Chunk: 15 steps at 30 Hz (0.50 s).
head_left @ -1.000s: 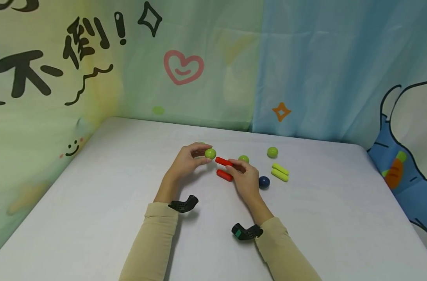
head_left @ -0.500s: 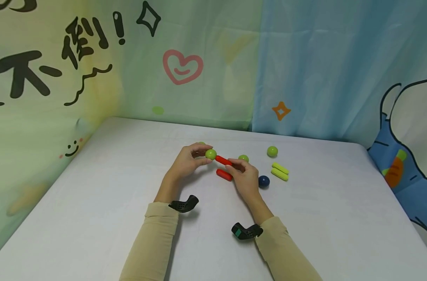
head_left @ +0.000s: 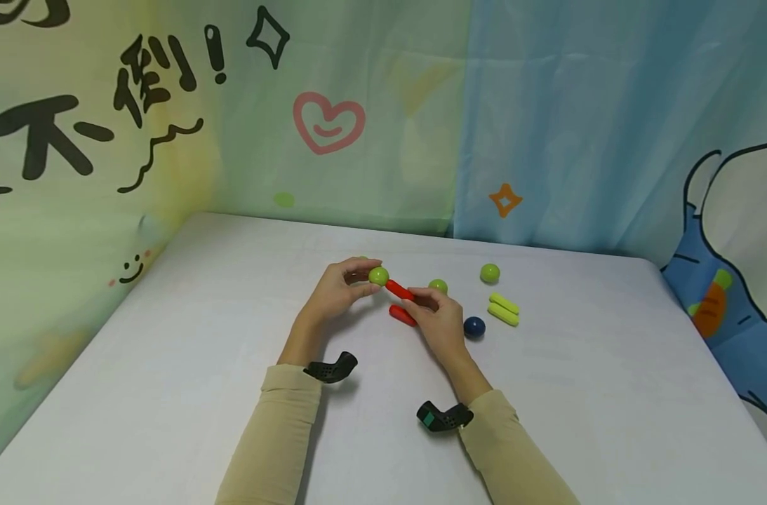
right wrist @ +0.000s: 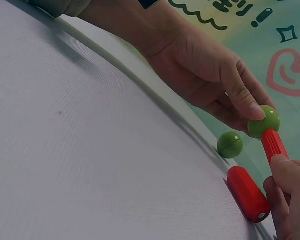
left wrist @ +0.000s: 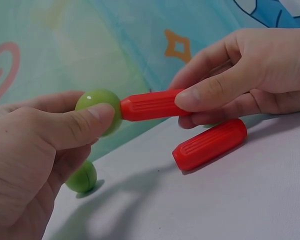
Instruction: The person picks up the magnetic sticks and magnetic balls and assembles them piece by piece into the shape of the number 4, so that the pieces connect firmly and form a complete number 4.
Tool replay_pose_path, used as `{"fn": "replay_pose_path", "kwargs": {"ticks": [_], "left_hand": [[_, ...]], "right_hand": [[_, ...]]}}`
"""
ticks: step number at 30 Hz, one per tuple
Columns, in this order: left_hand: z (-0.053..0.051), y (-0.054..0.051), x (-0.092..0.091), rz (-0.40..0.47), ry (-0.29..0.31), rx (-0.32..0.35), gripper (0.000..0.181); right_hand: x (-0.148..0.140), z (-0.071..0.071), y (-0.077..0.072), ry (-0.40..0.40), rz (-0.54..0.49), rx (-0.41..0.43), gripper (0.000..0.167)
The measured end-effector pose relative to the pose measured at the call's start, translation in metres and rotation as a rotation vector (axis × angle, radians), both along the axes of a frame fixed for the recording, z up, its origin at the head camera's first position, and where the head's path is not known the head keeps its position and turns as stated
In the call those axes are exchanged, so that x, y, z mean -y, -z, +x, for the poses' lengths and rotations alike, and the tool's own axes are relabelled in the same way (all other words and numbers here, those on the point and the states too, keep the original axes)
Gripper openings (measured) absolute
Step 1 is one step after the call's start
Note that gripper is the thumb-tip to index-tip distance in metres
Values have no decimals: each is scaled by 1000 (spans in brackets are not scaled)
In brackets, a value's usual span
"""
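Note:
My left hand (head_left: 335, 291) pinches a green ball (head_left: 378, 276) between thumb and fingers. With thumb and fingertips, my right hand (head_left: 442, 321) grips a red rod (head_left: 398, 289). In the left wrist view the end of the held rod (left wrist: 152, 105) touches the side of the ball (left wrist: 98, 111), and both are held above the table. A second red rod (left wrist: 210, 145) lies on the table beneath the held one. Behind my left hand another green ball (left wrist: 82, 177) rests on the table, mostly hidden in the head view.
Past my right hand lie a dark blue ball (head_left: 474, 327), two yellow-green rods (head_left: 503, 314) side by side and a green ball (head_left: 490, 273). One more green ball (head_left: 438, 285) is partly behind the right hand. A printed curtain (head_left: 383, 175) stands along the table's back edge.
The red rod in my right hand has moved slightly left, closing the gap to the green ball, and now touches it. My left hand has hardly moved.

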<state>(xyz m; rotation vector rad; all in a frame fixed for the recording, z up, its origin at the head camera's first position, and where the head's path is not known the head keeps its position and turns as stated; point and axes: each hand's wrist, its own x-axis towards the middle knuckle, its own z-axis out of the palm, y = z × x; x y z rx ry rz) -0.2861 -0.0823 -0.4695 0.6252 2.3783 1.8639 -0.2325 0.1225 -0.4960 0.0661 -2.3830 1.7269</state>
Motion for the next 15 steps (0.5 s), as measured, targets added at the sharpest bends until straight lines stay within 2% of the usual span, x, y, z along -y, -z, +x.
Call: {"fn": "replay_pose_path", "kwargs": {"ticks": [8,15], "left_hand": [[1,-3,-6,38,-46,20,45],[2,-6,-16,52,-79,-39,47]], "right_hand": [[-1,0,-1,-13,26,19,29],[0,-1,-3,-15,46,42,31]]}}
